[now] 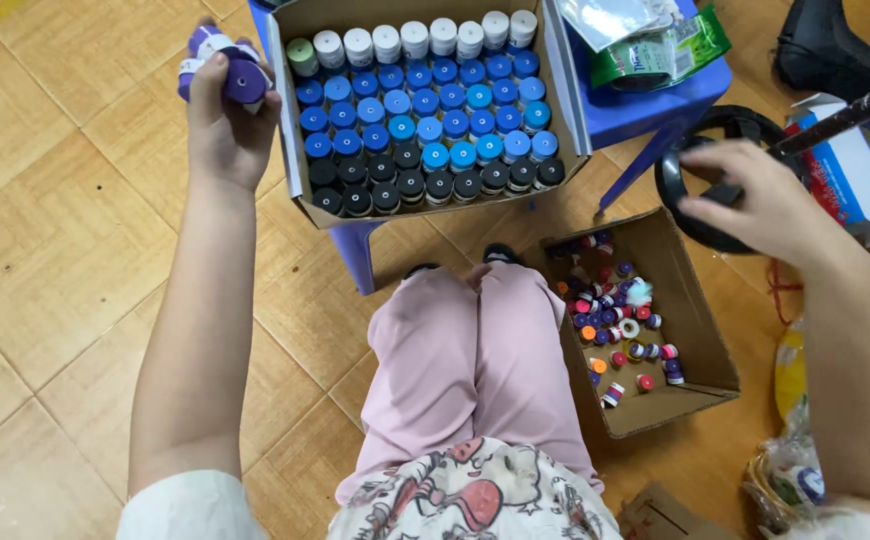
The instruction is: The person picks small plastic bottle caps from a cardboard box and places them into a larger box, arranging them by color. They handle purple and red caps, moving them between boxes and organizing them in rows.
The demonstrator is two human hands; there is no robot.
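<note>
My left hand (223, 125) is raised left of a cardboard box (287, 150) and grips a purple roll (240, 78) with white wrapping. That box holds neat rows of white, blue and black rolls (425, 110) standing on end. My right hand (767, 205) reaches out to the right and holds a black ring-shaped object (700, 195), possibly a tape roll, with a dark handle (850, 115) running up past it. Below that hand an open brown box (700, 360) on the floor contains several small loose rolls in mixed colours (620, 320).
The sorted box rests on a blue plastic stool (645, 110), which also carries plastic packets (655, 45). My pink-trousered legs (475, 370) fill the middle. Bags and a white-blue carton (845, 170) crowd the right side. Wooden parquet floor (45, 250) lies to the left.
</note>
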